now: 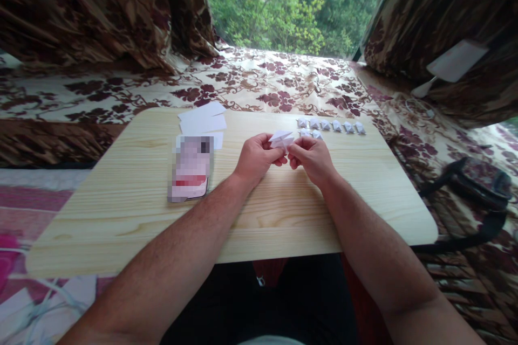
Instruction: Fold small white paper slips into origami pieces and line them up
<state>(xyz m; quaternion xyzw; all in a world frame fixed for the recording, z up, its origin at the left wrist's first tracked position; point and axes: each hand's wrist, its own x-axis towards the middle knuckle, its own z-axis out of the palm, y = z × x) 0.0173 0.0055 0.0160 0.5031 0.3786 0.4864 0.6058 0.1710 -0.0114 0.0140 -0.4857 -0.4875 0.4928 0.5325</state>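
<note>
Both my hands meet above the middle of a light wooden table [121, 210] and pinch one small folded white paper piece [281, 138]. My left hand [257, 157] grips its left side with closed fingers. My right hand [311, 156] grips the right side, fingers curled in. Just beyond my right hand lie several small folded white paper figures [331, 125] in rows. A loose pile of white paper sheets [202, 117] sits at the table's far left.
A phone [190, 168] lies face up left of my hands, under the paper pile's near edge. Floral bedding [259, 81] surrounds the table, with curtains and a window behind. A black bag with straps [473, 188] lies at the right.
</note>
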